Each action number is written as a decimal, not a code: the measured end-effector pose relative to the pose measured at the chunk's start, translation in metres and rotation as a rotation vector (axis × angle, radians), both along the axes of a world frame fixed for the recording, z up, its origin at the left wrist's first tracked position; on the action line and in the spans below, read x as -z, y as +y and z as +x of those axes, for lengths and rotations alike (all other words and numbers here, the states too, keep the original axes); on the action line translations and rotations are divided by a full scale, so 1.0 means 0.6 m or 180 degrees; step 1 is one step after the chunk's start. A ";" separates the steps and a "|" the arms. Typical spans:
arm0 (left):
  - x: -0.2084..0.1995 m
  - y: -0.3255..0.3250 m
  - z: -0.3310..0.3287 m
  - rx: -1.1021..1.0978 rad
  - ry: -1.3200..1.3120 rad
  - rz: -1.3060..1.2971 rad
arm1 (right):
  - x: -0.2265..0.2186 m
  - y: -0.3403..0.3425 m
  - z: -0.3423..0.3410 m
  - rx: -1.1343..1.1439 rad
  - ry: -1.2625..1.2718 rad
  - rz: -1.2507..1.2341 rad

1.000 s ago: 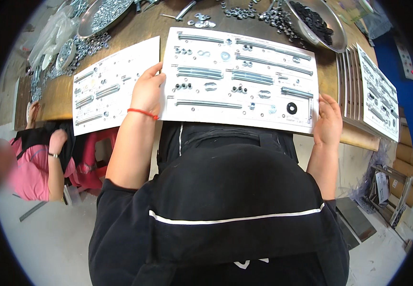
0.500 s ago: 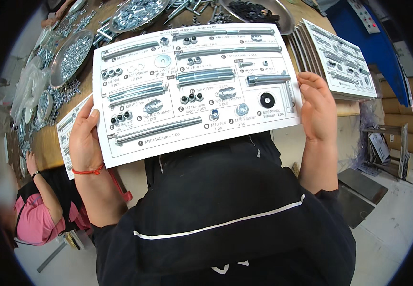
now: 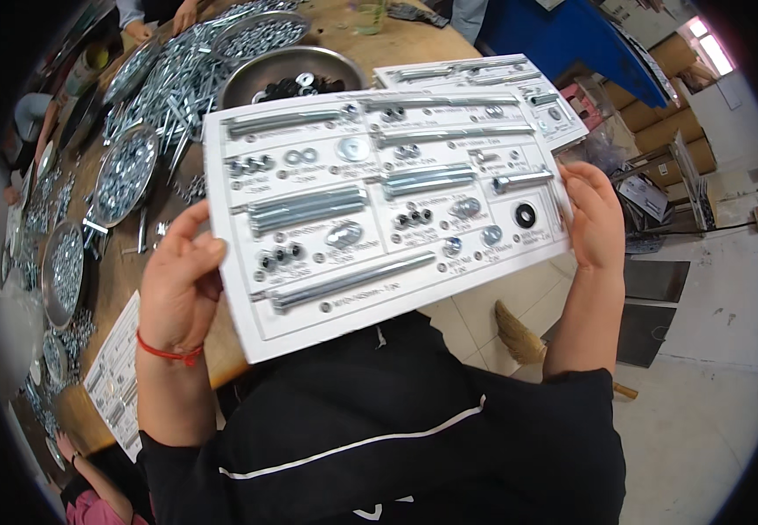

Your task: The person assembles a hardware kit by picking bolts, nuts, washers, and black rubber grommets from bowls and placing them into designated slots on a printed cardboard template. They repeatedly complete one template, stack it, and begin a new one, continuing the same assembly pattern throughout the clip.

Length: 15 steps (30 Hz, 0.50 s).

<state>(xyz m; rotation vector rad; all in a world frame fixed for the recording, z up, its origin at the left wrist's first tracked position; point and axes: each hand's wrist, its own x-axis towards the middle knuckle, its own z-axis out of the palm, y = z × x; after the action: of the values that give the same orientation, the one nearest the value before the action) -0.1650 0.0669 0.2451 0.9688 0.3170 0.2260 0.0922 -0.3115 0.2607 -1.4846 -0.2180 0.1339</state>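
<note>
A white hardware card (image 3: 431, 284) is held up between my two hands, tilted with its right side higher. Rows of long bolts, nuts and washers show across its face. My left hand (image 3: 179, 276) grips the left edge, its thumb on the front. At the right edge, my right hand (image 3: 594, 214) holds on with fingers curled against the side. Just beyond the card, a metal bowl (image 3: 248, 74) contains black washers and is partly covered by it. A stack of similar cards (image 3: 569, 129) lies past the upper right corner.
Loose bolts (image 3: 169, 105) and dishes of small metal parts (image 3: 64, 271) crowd the wooden table on the left. Another printed card (image 3: 116, 376) lies by its near edge. Co-workers' hands (image 3: 185, 16) appear at the far side. A broom (image 3: 519, 332) is on the floor.
My view has swung to the right, and the card sits lower in it, more steeply tilted. Both hands keep their hold on its edges. More of the table's far side now shows.
</note>
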 end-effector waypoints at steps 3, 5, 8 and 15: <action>0.020 -0.005 0.049 0.0296 0.0092 -0.0004 | 0.003 -0.039 0.011 0.0430 -0.0056 -0.0060; 0.015 -0.047 0.106 0.0495 0.0191 -0.0172 | -0.005 -0.086 0.058 0.0680 -0.0029 -0.0142; 0.023 -0.110 0.192 0.0863 0.0395 -0.0496 | -0.012 -0.185 0.126 0.1101 -0.0008 -0.0349; 0.146 -0.054 0.253 0.1581 0.0461 -0.0460 | 0.077 -0.164 0.132 0.1652 -0.0343 -0.0406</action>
<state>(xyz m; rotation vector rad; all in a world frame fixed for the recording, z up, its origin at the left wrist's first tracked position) -0.0134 0.0343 0.1575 0.8929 0.2127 -0.3174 0.1713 -0.4100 0.2145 -1.6308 0.0955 -0.3562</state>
